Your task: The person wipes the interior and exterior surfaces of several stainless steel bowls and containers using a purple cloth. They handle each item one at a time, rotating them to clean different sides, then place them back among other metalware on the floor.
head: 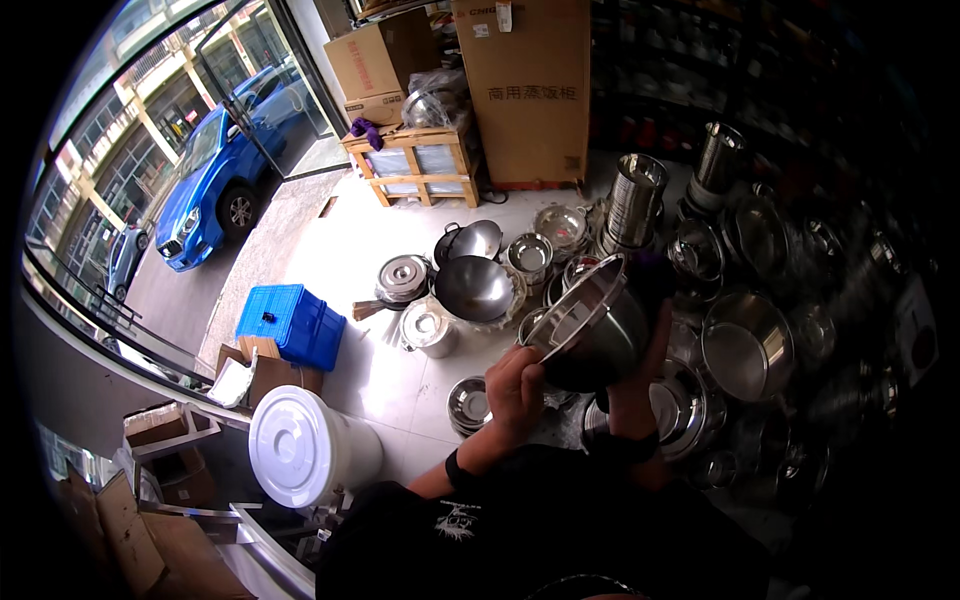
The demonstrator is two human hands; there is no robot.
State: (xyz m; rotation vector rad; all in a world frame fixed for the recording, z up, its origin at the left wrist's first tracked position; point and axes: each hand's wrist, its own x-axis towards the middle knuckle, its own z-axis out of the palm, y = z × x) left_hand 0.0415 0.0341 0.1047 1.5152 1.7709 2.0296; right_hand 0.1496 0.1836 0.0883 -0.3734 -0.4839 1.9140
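A shiny stainless steel basin (592, 337) is held up in front of me, tilted so that its mouth faces up and to the left. My left hand (516, 386) grips its near-left rim, with the fingers curled over the edge. On the basin's right side is my right hand (632, 405), deep in shadow and against or close to the outer wall. A dark purple cloth-like patch (652, 271) shows above that hand, by the far right of the basin. Whether the right hand holds it is too dark to see.
Stacked steel bowls (469, 405), a dark wok (474, 288), a lidded pot (426, 330) and a large steel basin (746, 346) crowd the floor. To the left stand a white lidded bucket (300, 446) and a blue plastic crate (289, 322). A wooden crate (416, 166) stands beyond.
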